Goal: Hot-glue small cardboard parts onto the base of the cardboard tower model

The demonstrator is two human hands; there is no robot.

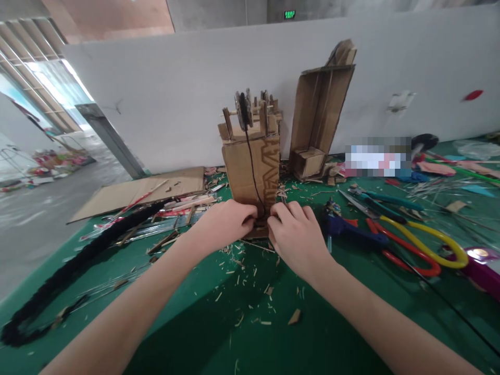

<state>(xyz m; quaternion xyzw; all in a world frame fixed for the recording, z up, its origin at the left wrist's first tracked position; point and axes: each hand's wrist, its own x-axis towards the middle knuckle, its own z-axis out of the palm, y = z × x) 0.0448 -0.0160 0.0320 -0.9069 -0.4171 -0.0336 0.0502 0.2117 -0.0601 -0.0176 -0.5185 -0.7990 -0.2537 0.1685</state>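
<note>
A tall cardboard box (246,166) stands upright on the green table, with wooden posts and wheels (244,107) on its top. From a wheel, a thin black cord (252,166) runs down the front of the box to its foot. There, my left hand (230,221) is closed in a pinch at the cord's lower end. My right hand (295,229) faces it from the other side, fingers curled and closed at the same spot. The fingertips partly hide the cord's end and the cardboard base (258,233).
Behind, an open cardboard piece (322,109) leans against the white wall panel (175,94). Scissors (429,239), a blue-handled tool (351,229) and pliers (390,200) lie at right. A fuzzy black strip (82,263) and a flat cardboard sheet (136,190) lie at left. Scraps litter the front.
</note>
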